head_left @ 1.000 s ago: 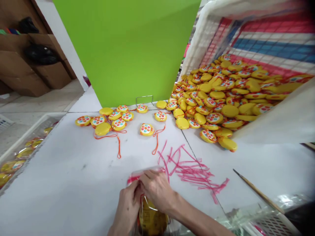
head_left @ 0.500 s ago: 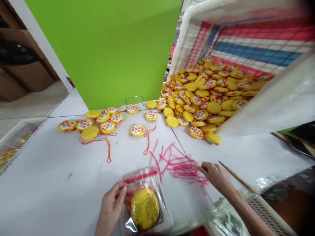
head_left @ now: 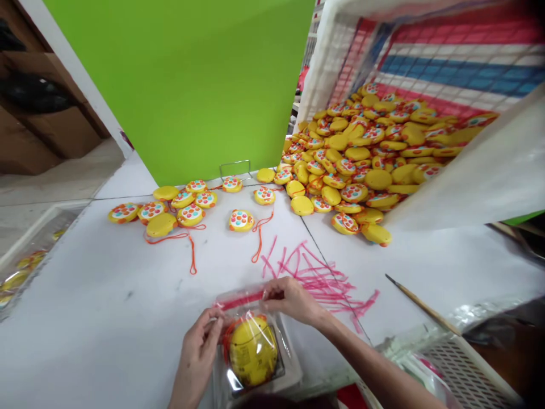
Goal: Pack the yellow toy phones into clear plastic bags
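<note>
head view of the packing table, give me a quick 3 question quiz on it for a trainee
1. True or false: the yellow toy near the hands lies inside a clear bag with a red strip.
2. Which hand touches the bag's red strip at its right end? A) left hand B) right hand C) neither
3. Fill in: the loose heap of yellow toys spills out of a tipped white ____ at the upper right.

Key
1. True.
2. B: the right hand pinches the strip's right end, while the left hand grips the bag's left edge.
3. Basket; a thin brush lies on the table below it.
</note>
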Motion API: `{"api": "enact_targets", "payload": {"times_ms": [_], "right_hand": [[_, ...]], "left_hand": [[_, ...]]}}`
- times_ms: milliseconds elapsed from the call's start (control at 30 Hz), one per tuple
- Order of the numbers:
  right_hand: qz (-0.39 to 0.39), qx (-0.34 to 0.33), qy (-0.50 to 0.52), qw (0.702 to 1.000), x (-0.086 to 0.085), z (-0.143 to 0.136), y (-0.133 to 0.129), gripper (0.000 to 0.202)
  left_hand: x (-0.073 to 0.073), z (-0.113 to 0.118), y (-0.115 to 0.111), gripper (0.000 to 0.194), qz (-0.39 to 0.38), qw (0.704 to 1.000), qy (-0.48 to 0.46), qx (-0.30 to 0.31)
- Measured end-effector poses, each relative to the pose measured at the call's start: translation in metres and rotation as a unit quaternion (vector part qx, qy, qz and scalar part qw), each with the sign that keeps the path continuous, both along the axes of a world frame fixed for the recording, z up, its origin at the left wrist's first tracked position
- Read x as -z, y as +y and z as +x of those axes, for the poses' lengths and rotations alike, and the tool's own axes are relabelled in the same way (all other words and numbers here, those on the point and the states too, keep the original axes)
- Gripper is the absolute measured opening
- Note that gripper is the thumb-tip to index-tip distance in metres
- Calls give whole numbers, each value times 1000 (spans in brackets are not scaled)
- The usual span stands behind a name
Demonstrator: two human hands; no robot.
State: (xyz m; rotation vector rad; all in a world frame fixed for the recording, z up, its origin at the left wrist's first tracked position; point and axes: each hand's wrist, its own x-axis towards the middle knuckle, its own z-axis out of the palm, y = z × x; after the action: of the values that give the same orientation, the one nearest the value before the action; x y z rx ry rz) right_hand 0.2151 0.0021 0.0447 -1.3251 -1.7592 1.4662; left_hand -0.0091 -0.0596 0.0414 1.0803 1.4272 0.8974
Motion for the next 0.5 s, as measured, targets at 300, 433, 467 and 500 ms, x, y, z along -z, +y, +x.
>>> {"api": "enact_targets", "payload": {"times_ms": [300,433,467,500], "right_hand": [[10,23,-14,1000,7,7,-13,19],[49,-12,-56,997,5,7,-16,29],[63,-28,-69,995,4,8,-13,29],[80,-42,-84,992,1,8,-9,29]], "left_hand": [[7,-8,-2,23,-32,998,-33,-35],[7,-5,-2,30,-22,998,-32,-56],[6,-6,-2,32,-17,998,-21,-61],[5,-10,-2,34,-13,998,-10,-68]]}}
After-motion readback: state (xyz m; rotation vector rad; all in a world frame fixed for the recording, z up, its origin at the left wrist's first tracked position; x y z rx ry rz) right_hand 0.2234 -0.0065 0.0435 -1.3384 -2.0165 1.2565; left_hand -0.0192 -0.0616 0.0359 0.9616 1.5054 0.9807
